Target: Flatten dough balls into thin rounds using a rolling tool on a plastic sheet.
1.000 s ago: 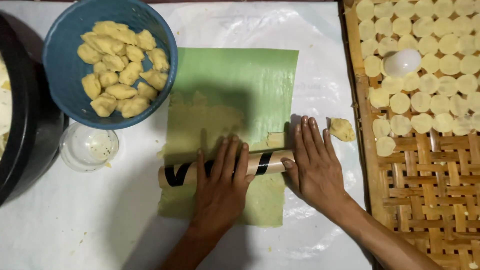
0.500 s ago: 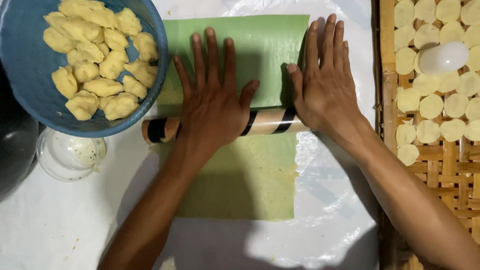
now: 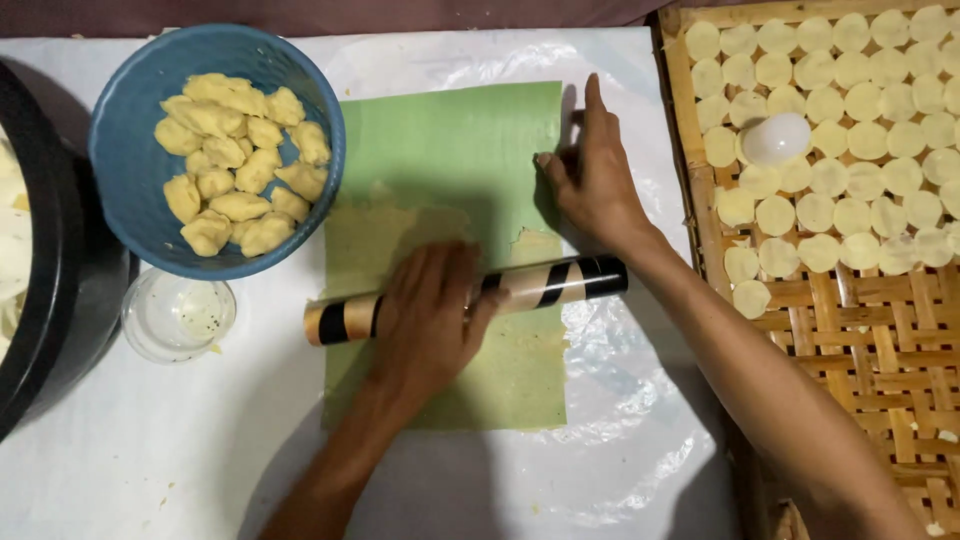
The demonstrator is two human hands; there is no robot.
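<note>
A green sheet (image 3: 450, 150) lies on clear plastic over the white table, with thin pale dough (image 3: 370, 240) spread beneath it. A tan roller with black bands (image 3: 545, 283) lies across the sheet. My left hand (image 3: 425, 320) rests flat on the roller's middle, fingers together. My right hand (image 3: 590, 175) presses on the sheet's right edge, off the roller, index finger pointing away from me.
A blue bowl (image 3: 120, 190) of yellow dough lumps (image 3: 230, 160) sits at upper left, a small glass cup (image 3: 178, 315) below it, a black pot (image 3: 45, 290) at the left edge. A woven bamboo tray (image 3: 850, 340) on the right holds several flat dough discs and a white cup (image 3: 775, 138).
The roller came back toward me. My right hand left the roller and now holds the sheet's right edge. My left hand stays on the roller.
</note>
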